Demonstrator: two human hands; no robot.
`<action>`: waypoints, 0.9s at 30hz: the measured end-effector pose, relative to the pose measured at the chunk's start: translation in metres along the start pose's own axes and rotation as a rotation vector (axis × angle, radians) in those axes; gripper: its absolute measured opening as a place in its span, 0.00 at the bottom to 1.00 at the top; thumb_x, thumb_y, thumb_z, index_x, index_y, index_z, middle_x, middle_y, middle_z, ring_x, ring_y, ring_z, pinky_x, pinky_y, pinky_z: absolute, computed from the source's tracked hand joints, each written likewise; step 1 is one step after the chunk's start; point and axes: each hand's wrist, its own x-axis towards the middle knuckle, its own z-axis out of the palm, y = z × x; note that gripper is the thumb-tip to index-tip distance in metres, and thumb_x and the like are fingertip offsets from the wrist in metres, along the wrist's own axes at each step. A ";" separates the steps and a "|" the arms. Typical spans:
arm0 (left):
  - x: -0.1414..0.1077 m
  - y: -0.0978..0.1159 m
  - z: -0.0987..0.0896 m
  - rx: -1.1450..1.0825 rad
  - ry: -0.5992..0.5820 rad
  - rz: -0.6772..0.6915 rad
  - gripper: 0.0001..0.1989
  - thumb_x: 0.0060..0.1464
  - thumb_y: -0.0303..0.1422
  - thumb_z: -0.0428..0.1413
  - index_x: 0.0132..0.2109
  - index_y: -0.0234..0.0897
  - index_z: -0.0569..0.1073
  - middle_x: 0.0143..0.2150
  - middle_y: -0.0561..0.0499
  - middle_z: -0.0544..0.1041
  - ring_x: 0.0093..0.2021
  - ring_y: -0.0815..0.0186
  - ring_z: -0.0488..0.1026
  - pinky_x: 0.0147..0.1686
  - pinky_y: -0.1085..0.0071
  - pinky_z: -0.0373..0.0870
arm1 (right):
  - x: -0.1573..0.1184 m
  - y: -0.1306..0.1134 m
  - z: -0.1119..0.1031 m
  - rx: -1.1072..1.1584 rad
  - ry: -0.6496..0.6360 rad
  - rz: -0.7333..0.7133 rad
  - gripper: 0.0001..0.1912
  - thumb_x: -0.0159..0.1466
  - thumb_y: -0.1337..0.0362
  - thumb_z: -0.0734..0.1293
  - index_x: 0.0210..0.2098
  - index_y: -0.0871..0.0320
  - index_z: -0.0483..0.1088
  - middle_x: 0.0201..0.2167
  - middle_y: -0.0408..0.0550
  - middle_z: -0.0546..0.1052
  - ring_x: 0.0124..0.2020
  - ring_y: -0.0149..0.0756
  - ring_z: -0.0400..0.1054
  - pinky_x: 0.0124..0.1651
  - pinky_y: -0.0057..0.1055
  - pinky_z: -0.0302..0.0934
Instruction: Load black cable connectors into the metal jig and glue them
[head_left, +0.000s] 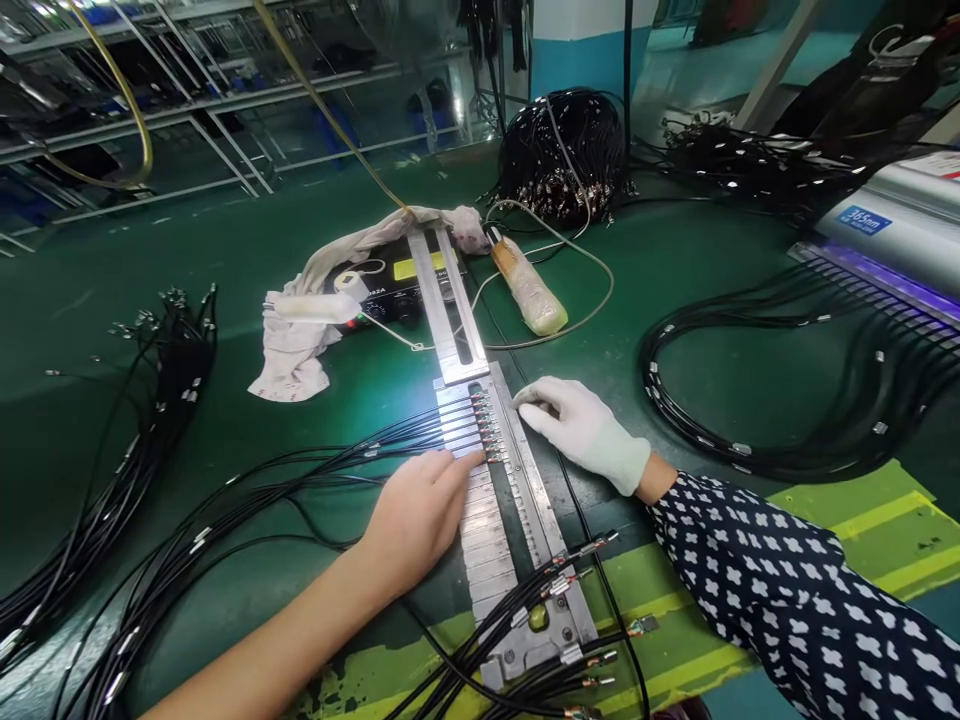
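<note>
My bare left hand (416,510) reaches over a slotted metal fixture (480,540), its index fingertip on the lowest of a row of cable ends. Its other fingers curl over a black cable (300,538) that passes under the hand; the thumb is hidden. Several wired connector ends (484,415) lie side by side in the slots, their black cables (390,435) running off left. My right hand (581,425), in a white glove, has thumb and index together at the fixture's right rail (521,445); anything between their tips is too small to make out.
Loose cables with bare ends (559,585) cross the fixture's near end. Behind stand a black control box (397,300), a white cloth (289,360) and a wrapped tool (529,285). Cable bundles lie left (180,360) and right (660,400), near a 365nm lamp unit (892,220).
</note>
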 end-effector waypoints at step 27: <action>-0.096 -0.001 -0.093 -0.308 0.011 -0.156 0.09 0.65 0.28 0.47 0.49 0.43 0.68 0.41 0.49 0.70 0.40 0.66 0.70 0.38 0.74 0.69 | -0.003 0.000 0.001 0.002 0.000 -0.031 0.08 0.65 0.66 0.63 0.39 0.56 0.74 0.37 0.45 0.78 0.37 0.37 0.70 0.41 0.33 0.63</action>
